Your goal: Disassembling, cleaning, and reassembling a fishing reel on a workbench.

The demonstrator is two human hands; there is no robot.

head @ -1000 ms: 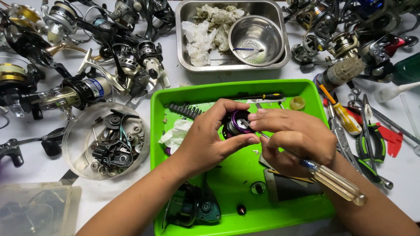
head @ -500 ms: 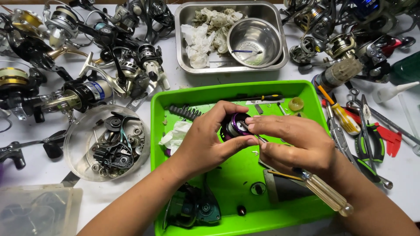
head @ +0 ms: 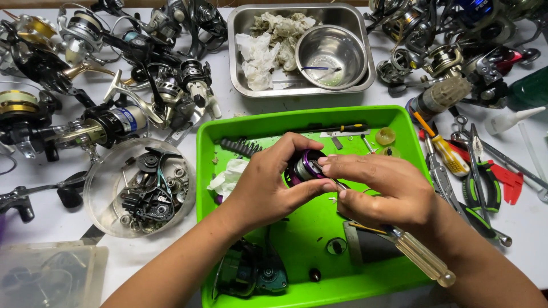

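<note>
purple spool [head: 304, 166] mostly hidden by fingers [head: 297, 149], screwdriver [head: 419, 259] tip unseen

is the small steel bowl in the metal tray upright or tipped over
Upright: the steel bowl sits mouth-up in the metal tray, its inside showing, beside crumpled tissues.

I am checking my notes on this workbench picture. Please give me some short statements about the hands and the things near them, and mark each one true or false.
1. The left hand grips a purple and black reel spool. True.
2. The right hand holds a screwdriver with a clear yellowish handle. True.
3. Both hands work above a red tray. False: the tray is green.
4. The round steel bowl sits inside the green tray. False: it sits in the rectangular steel pan, beside crumpled tissues.
5. A clear round dish of small dark parts lies left of the green tray. True.
</note>
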